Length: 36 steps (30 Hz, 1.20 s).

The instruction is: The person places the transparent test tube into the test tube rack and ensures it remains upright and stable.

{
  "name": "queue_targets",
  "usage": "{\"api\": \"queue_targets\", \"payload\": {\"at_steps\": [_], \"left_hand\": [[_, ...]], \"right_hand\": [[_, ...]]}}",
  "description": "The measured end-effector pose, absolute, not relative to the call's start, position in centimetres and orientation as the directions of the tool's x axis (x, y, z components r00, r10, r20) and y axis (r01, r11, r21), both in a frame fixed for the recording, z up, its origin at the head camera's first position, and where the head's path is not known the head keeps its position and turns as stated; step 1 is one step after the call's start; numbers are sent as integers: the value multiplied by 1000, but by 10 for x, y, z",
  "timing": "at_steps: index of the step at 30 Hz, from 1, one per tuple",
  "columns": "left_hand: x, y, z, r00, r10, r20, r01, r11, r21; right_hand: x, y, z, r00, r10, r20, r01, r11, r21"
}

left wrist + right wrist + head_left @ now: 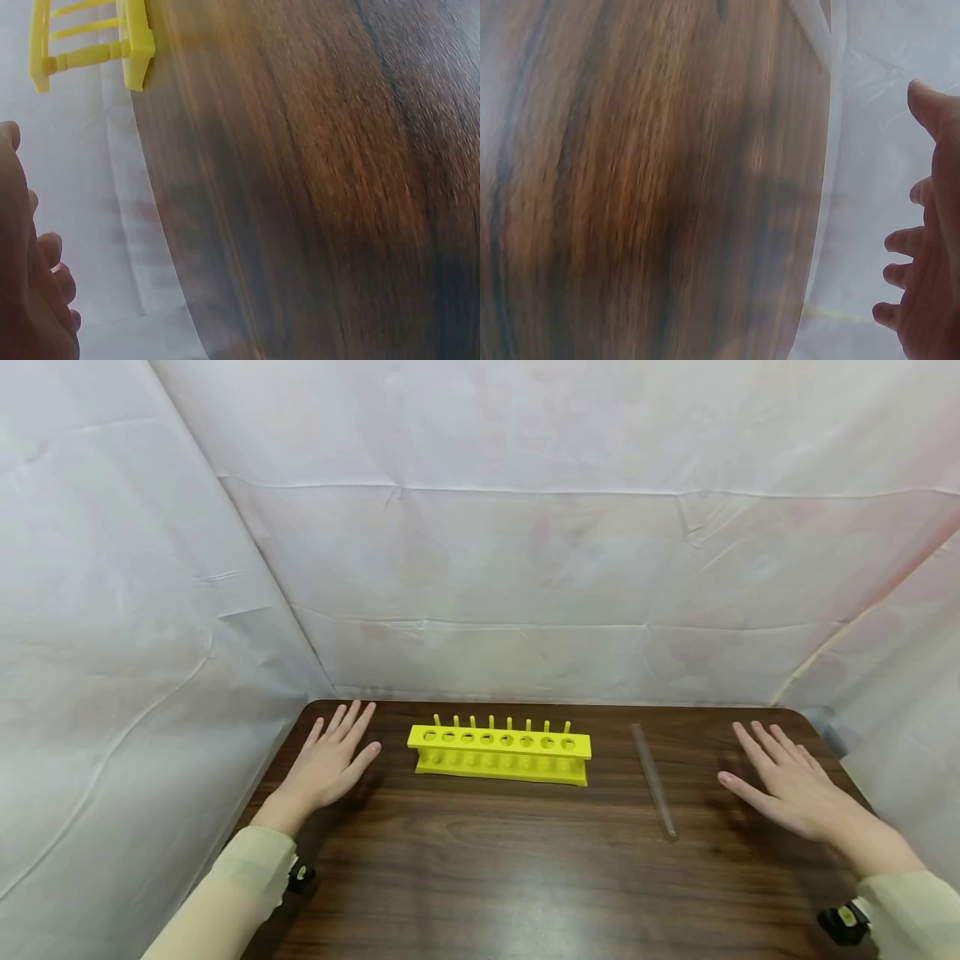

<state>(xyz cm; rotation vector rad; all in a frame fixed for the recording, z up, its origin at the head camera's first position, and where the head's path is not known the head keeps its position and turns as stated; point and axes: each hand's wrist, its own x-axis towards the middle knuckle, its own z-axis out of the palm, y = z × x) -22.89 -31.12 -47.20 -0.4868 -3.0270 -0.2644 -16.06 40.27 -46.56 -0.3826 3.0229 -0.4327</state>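
A yellow test tube rack (498, 753), with a row of round holes and a row of pegs behind them, stands toward the back of the table. To its right lies a clear glass test tube (654, 783), slanting toward the front. My left hand (326, 766) is spread palm down over the table's left side, its thumb pointing at the rack. Over the right side, my right hand (787, 785) is spread too, apart from the tube. Both hands hold nothing. In the left wrist view, one end of the rack (90, 52) shows beyond the thumb.
The dark wood-grain table (480, 877) has rounded back corners. Pale creased sheeting (487, 560) hangs directly behind it and along both sides. A small black device (302, 875) sits at the left wrist, and another black device (843, 924) at the right.
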Motion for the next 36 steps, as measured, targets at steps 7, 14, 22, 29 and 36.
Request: {"api": "queue_targets", "payload": {"at_steps": [7,14,22,29,36], "left_hand": [[-232,-303,-473,-949,304,87,316,924,214],[-238,-291,-475,-948,300,103,317,916,245],[-243,-279,-480,-947,292,134,320,888,329],[-246,-272,-479,-958,252,140,288,854,433],[-248,-268,-484,-956,211,205,288,809,512]], "right_hand": [[-164,394,-467,-966,-257,-19,-239,921,-307],[-167,384,-468,-966,-258,-22,-236,913,-333],[-170,375,-469,-968,-252,-20,-228,904,-362],[-172,367,-471,-968,-249,-6,-230,901,-369],[-174,358,-472,-968,-253,-7,-230,892,-390]]}}
